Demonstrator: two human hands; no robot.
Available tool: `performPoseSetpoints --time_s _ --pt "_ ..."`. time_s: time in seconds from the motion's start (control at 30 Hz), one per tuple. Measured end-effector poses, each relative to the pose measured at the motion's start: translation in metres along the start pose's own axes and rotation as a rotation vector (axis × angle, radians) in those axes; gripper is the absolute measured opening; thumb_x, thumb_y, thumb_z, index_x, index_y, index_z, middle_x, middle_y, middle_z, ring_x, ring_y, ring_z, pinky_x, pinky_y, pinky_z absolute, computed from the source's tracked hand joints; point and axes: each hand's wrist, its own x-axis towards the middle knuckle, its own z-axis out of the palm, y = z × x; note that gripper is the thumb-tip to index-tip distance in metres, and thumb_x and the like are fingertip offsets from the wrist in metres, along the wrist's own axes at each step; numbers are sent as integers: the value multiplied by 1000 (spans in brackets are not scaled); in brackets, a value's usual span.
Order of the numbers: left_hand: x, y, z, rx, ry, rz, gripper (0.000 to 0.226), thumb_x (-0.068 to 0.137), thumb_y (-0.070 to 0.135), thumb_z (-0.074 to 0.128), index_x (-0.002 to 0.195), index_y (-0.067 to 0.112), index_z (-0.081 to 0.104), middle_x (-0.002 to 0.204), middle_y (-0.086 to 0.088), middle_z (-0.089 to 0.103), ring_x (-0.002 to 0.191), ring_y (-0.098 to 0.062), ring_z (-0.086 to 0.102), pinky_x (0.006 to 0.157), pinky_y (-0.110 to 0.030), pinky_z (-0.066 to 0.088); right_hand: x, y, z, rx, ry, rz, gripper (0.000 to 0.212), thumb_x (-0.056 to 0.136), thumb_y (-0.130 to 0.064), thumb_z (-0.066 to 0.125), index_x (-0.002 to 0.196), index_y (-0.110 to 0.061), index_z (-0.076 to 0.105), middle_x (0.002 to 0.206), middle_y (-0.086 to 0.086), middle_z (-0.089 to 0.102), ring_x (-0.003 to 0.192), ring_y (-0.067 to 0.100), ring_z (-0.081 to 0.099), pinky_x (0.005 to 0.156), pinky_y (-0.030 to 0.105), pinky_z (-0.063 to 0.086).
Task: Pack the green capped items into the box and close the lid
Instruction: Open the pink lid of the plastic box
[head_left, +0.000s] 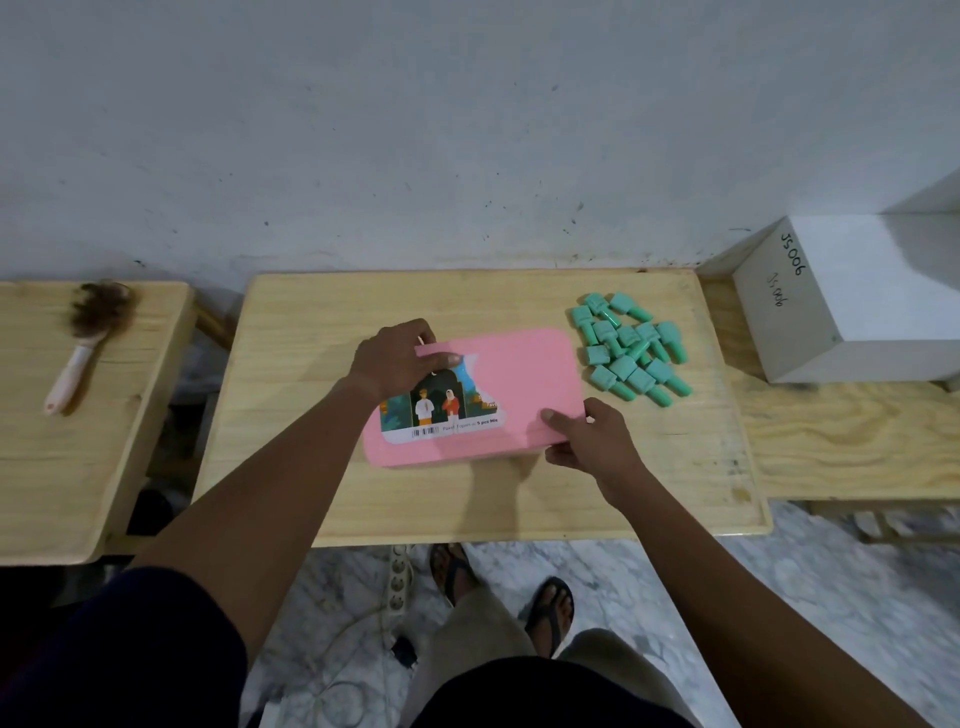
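Observation:
A pink box (519, 379) with a rounded lid and a picture label lies flat in the middle of the wooden table (311, 415), lid on. My left hand (397, 356) grips its far left corner, thumb on the lid. My right hand (592, 436) holds its near right corner, thumb on top. A pile of several green capped items (631, 345) lies on the table just right of the box, apart from both hands.
A white carton (852, 312) with handwriting stands on a bench at the right. A brush (88, 338) lies on a second wooden table at the left. A power strip (400, 582) and cables lie on the marble floor by my sandalled feet.

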Motion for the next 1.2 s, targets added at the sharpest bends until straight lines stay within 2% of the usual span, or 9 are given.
performPoseSetpoints --time_s 0.23,0.4,0.53,0.6,0.7,0.87,1.0,1.1,1.2 --pt "-28 -5 -9 -361 239 -181 40 82 56 67 99 20 65 87 -1 68 67 -7 64 57 -17 45 -20 -22 -7 87 -225 -84 24 88 -10 71 109 -6 62 89 14 70 64 27 63 66 37 62" --pt "-52 -32 -7 -546 257 -399 50 68 56 77 104 24 62 106 -5 69 94 -21 66 84 -36 55 -29 -25 -4 80 -230 -170 25 89 -7 69 113 -4 61 92 19 70 60 26 64 64 38 61" --pt "-61 -65 16 -714 279 -494 65 45 61 82 99 28 66 108 -7 72 99 -28 69 90 -49 56 -39 -20 -6 8 -286 -301 31 91 -9 68 121 -9 60 101 14 70 69 25 68 67 43 60" --pt "-79 -50 15 -772 324 -494 60 54 56 84 101 21 72 107 -8 73 101 -29 69 92 -49 55 -42 -18 -11 -8 -345 -323 30 91 -9 67 121 -8 60 100 12 70 71 25 69 68 44 60" --pt "-96 -31 17 -952 380 -466 29 81 23 78 105 8 73 105 -15 74 101 -32 69 93 -51 54 -45 -17 -17 33 -383 -280 25 91 -6 65 116 -4 62 91 15 70 67 31 64 69 44 59" --pt "-108 -22 8 -1114 513 -379 29 79 13 78 107 6 74 106 -14 74 96 -29 70 90 -48 56 -49 -25 -20 9 -285 -316 15 91 -4 63 103 -13 66 92 11 71 70 26 67 63 40 59" --pt "-104 -10 -6 -1125 509 -326 28 83 4 70 111 7 72 106 -14 73 80 -20 69 69 -32 56 -38 -39 -21 -186 -109 -371 25 86 -12 69 109 -7 58 90 13 67 56 20 62 55 34 56" --pt "-89 -2 -20 -1055 471 -269 40 85 -7 59 120 9 68 111 -12 72 95 -27 70 83 -40 56 -19 -58 -16 -245 68 -377 46 82 -18 75 120 -11 50 92 8 67 59 21 68 65 40 61" --pt "-64 0 -36 -1022 485 -242 44 85 -9 62 128 2 61 116 -14 69 103 -31 68 92 -45 55 10 -79 -6 -306 88 -346 60 80 -23 77 132 -11 49 106 9 66 65 24 72 74 48 61"
